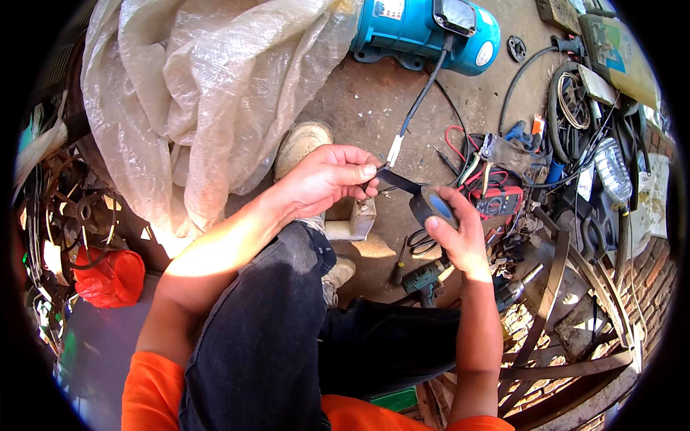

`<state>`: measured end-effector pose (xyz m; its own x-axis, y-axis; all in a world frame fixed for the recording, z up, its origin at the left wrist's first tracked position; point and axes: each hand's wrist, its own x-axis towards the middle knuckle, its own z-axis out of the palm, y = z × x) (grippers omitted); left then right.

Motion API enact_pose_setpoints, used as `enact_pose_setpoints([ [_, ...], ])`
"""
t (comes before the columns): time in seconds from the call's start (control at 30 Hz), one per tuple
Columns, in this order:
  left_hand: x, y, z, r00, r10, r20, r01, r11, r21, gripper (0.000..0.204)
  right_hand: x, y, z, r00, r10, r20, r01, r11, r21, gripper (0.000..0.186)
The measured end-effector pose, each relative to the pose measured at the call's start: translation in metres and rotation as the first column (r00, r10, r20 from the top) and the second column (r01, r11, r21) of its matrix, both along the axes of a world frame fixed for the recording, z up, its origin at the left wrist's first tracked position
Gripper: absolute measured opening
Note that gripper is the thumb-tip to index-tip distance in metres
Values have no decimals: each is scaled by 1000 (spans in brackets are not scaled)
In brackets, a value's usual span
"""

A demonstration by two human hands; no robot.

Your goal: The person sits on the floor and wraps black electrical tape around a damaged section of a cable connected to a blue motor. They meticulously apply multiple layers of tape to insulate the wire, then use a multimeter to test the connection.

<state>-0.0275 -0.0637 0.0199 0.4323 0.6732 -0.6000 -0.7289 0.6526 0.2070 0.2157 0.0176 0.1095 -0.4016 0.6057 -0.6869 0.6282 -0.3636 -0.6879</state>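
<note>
My left hand [343, 174] pinches a dark cable [420, 96] just below its white sleeve [394, 149], together with the free end of a black tape strip [397, 182]. The strip stretches rightward to a roll of black tape [433, 206], which my right hand [458, 233] grips with thumb and fingers. The cable runs up to the junction box on a blue electric motor [388, 25] lying on the ground. Exactly where the cable ends inside my left fingers is hidden.
A crumpled plastic sheet [201, 100] covers the upper left. At right lie a red multimeter [496, 202], a power drill [420, 281], coiled hoses [571, 97] and metal strips [553, 294]. A red bag [108, 280] sits left. My legs are bent below my arms.
</note>
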Motion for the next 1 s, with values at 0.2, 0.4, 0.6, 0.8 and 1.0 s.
enact_pose_setpoints([
  [0.2,4,1,9,998,33,62,-30,998,-55,17,-18,13,-34,990,123,70,-132,981,139,64],
  [0.4,1,-7,5,984,139,114,-123,983,-134,9,-41,28,-73,977,197,-83,-188,976,108,71],
  [0.6,1,-12,-1,969,203,139,-163,953,-256,10,-55,36,-98,956,151,-251,-180,979,-97,68],
  [0.8,1,-15,-8,929,223,296,-140,951,-278,17,-66,36,-110,846,-292,-447,-64,776,-628,80],
  [1.0,4,-12,-14,887,225,402,-146,965,-218,17,-76,40,-130,713,-334,-616,-280,670,-687,96],
])
